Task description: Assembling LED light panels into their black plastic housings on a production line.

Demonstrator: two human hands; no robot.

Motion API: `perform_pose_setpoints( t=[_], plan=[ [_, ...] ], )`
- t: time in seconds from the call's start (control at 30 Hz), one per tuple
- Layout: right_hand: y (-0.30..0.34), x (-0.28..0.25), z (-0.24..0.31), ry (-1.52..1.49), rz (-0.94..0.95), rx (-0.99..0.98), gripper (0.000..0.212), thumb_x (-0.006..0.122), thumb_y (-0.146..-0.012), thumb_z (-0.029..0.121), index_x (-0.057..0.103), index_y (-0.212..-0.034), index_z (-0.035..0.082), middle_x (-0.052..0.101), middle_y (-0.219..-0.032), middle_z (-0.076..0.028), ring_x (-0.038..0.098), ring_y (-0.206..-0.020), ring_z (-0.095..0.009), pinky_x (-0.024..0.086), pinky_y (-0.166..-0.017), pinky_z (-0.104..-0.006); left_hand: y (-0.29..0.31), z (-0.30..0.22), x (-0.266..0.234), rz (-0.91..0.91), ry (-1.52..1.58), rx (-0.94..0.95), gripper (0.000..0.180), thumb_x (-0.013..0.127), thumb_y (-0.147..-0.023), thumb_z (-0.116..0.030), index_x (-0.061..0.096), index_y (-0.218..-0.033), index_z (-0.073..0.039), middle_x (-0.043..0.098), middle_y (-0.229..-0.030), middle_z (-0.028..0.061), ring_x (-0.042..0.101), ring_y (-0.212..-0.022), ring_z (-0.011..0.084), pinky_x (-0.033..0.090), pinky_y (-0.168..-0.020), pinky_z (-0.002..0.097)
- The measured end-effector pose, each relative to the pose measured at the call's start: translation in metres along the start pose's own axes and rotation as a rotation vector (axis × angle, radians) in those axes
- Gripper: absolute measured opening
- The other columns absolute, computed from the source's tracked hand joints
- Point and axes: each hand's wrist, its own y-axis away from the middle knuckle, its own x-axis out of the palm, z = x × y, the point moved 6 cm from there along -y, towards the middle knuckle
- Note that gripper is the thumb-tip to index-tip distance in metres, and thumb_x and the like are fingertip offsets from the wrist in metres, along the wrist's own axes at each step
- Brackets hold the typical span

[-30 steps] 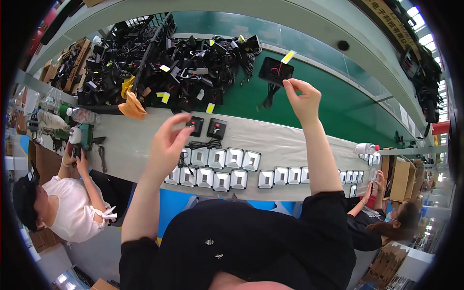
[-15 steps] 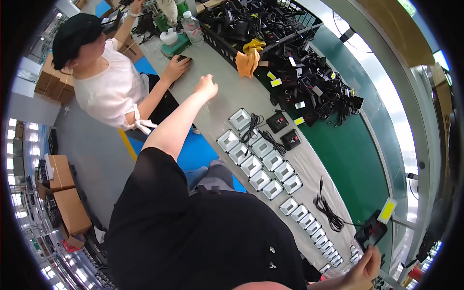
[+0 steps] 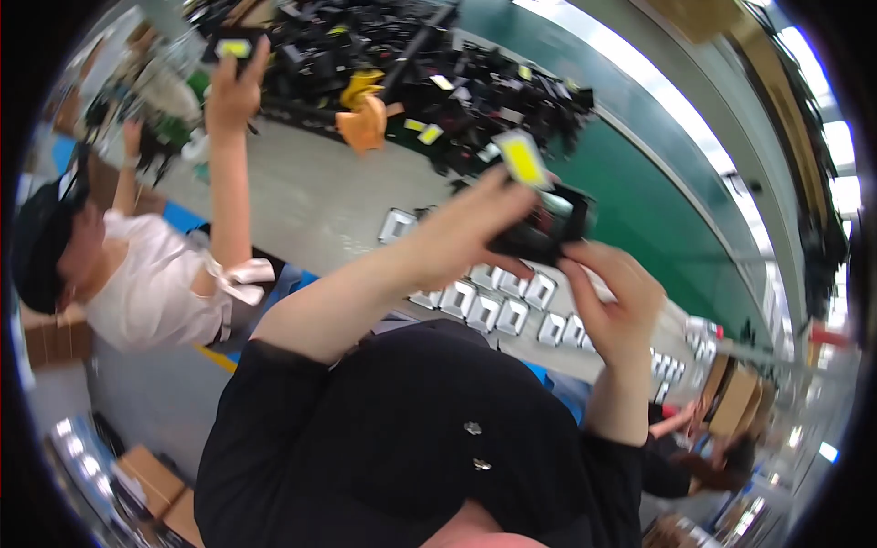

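Black unit [image 3: 539, 228] now up mid-frame, both hands [image 3: 461, 233] [image 3: 612, 297] gripping it; yellow tag [image 3: 519, 157] lifted, inspection seemingly underway.

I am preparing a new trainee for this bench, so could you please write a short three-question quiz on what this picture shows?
1. True or false: both of the person's hands are on the black device.
2. What colour is the tag sticking up from that device? A) red B) yellow C) blue
3. What lies in rows on the grey worktop under the hands?

Key
1. True: the left hand and the right hand both grip it, raised above the worktop.
2. B, yellow.
3. Small silver square housings, side by side.
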Motion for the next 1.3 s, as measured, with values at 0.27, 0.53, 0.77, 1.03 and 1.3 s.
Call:
perform_pose_setpoints(
  t=[0.27, 0.53, 0.77, 1.03, 1.3],
  plan=[
    [-0.026, -0.047, 0.032, -0.178, 0.087, -0.279, 0.046, 0.061, -0.075, 0.006, 0.054, -0.121, 0.006, 0.059, -0.110, -0.011, 0.057, -0.098, -0.026, 0.044, -0.085, -0.0336, 0.016, 0.009, 0.060, 0.054, -0.210, 0.014, 0.049, 0.028, -0.097, -0.042, 0.038, -0.129, -0.005, 0.055, -0.112, 0.0107, 0.061, -0.095, 0.0202, 0.055, -0.065, 0.0332],
    [0.041, -0.127, 0.005, -0.104, 0.034, -0.140, 0.017, 0.060, -0.076, -0.005, 0.068, -0.090, 0.001, 0.062, -0.086, -0.007, 0.060, -0.075, -0.013, 0.047, -0.064, -0.0236, 0.035, 0.041, 0.123, 0.092, -0.026, 0.068, 0.039, 0.036, -0.097, -0.033, 0.040, -0.127, -0.008, 0.055, -0.111, 0.0090, 0.061, -0.094, 0.0186, 0.055, -0.070, 0.0333],
    [0.117, -0.152, 0.012, -0.089, -0.045, -0.164, 0.026, 0.065, -0.069, -0.002, 0.066, -0.095, 0.006, 0.060, -0.079, -0.009, 0.061, -0.073, -0.021, 0.049, -0.061, -0.0296, 0.043, 0.056, 0.161, -0.130, 0.018, 0.204, 0.032, 0.048, -0.090, -0.007, 0.042, -0.121, -0.004, 0.055, -0.108, 0.0116, 0.060, -0.093, 0.0212, 0.055, -0.073, 0.0345],
    [0.120, -0.186, -0.013, -0.017, 0.066, -0.206, 0.014, 0.062, -0.068, 0.001, 0.066, -0.081, 0.005, 0.061, -0.077, -0.007, 0.059, -0.074, -0.026, 0.048, -0.065, -0.0336, 0.027, 0.083, 0.192, 0.120, -0.309, -0.061, 0.039, 0.042, -0.094, -0.028, 0.048, -0.119, 0.001, 0.058, -0.106, 0.0104, 0.059, -0.096, 0.0148, 0.048, -0.082, 0.0267],
    [0.125, -0.206, -0.007, -0.008, 0.212, -0.287, 0.013, 0.064, -0.069, 0.000, 0.066, -0.080, 0.004, 0.060, -0.078, -0.007, 0.057, -0.076, -0.024, 0.046, -0.067, -0.0325, 0.003, 0.099, 0.216, 0.439, -0.280, -0.313, 0.040, 0.047, -0.092, -0.035, 0.050, -0.113, -0.002, 0.062, -0.089, 0.0068, 0.064, -0.073, 0.0158, 0.053, -0.060, 0.0253]
  ],
)
